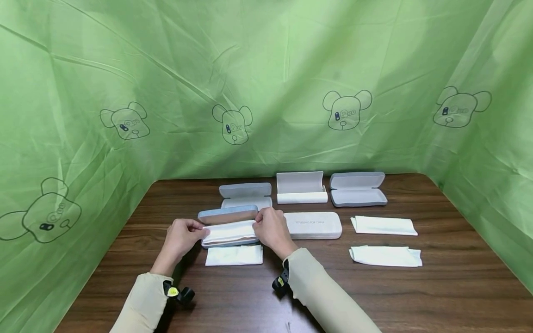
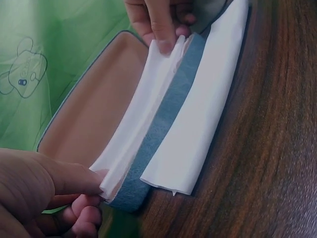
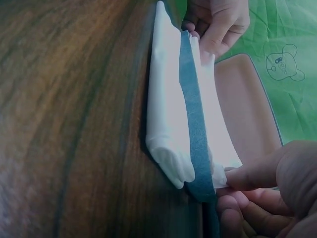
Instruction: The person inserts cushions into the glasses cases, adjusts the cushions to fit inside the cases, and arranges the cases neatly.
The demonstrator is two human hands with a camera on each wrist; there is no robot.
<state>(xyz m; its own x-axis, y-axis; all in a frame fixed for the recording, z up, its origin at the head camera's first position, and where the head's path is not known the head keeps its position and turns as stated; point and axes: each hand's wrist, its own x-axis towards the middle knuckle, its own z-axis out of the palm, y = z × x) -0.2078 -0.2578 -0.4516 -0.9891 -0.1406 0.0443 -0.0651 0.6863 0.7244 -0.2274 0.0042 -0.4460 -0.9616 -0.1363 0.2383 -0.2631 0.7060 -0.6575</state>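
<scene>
A blue glasses case [image 2: 166, 124] with a tan lining lies open on the table, its lid [image 1: 228, 214] tipped back. Lengthwise in its lower half lies a folded white cloth [image 1: 230, 230]. My left hand [image 1: 182, 237] pinches the cloth's left end at the case's end, thumb on top and fingertips curled beside the case. At the opposite end, my right hand [image 1: 272, 229] pinches the cloth between thumb and fingers. A second folded white cloth [image 2: 198, 114] lies along the case's near side.
Behind stand an open grey case [image 1: 245, 190], an open white case [image 1: 301, 198] and another open grey case [image 1: 359, 197]. A closed white case [image 1: 314, 225] is right of my right hand. Two folded cloths [image 1: 385, 225] lie farther right. Green fabric [image 1: 266, 83] surrounds the table [image 1: 449, 273].
</scene>
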